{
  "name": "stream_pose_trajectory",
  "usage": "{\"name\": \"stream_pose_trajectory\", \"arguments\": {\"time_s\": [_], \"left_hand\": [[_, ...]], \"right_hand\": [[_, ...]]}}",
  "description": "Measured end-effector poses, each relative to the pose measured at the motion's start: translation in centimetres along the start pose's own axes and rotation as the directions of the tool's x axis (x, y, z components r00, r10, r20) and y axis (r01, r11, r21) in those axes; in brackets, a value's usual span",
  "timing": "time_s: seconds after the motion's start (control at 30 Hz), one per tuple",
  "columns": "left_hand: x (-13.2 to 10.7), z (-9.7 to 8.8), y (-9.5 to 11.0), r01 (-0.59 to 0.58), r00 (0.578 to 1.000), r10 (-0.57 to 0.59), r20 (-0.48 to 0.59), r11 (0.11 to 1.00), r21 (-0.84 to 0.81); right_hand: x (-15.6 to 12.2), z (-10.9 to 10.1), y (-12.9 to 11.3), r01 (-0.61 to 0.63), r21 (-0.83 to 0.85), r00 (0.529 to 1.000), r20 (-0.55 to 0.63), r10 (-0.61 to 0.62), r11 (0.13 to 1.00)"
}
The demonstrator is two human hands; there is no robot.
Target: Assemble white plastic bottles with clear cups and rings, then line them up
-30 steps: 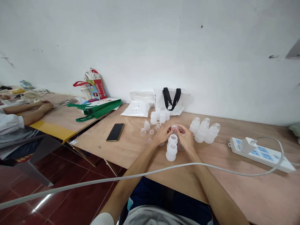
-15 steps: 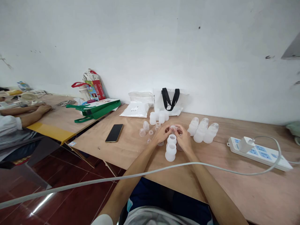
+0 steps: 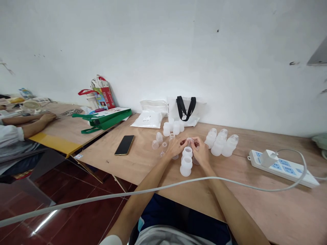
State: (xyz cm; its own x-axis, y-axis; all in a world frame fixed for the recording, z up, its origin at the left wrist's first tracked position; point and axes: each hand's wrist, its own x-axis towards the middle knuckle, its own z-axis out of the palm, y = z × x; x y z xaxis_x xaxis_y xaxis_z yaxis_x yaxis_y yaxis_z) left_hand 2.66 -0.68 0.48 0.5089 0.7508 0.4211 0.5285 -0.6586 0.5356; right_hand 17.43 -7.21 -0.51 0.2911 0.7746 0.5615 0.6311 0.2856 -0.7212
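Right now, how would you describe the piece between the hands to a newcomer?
On the plywood table, find the left hand and right hand meeting. Pinched between them is a small clear plastic piece, the only one lifted off the wood.

To my left a black smartphone (image 3: 124,145) lies on the table (image 3: 143,166), with a green bag (image 3: 107,119) beyond it; a white power strip (image 3: 282,169) sits to my right.

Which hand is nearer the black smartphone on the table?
Left. Your left hand sits to the right of the black smartphone, and your right hand sits farther right, beyond the left hand.
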Motion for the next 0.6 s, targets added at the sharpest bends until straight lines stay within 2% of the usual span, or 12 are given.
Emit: {"name": "stream_pose_trajectory", "arguments": {"time_s": [0.23,0.37,0.6], "left_hand": [[-0.13,-0.07,0.07,0.011,1.000,-0.012,0.010,1.000,0.010],[-0.13,-0.19,0.01,-0.029,0.999,0.029,0.027,1.000,-0.009],[-0.12,-0.07,-0.13,-0.019,1.000,0.019,0.007,1.000,-0.024]], "right_hand": [[0.05,0.01,0.28,0.025,0.037,0.999,0.032,-0.026,0.999],[0.05,0.09,0.33,0.052,-0.033,0.999,0.009,-0.052,0.998],[0.12,0.04,0.36,0.070,-0.077,0.998,0.016,-0.069,0.995]]}}
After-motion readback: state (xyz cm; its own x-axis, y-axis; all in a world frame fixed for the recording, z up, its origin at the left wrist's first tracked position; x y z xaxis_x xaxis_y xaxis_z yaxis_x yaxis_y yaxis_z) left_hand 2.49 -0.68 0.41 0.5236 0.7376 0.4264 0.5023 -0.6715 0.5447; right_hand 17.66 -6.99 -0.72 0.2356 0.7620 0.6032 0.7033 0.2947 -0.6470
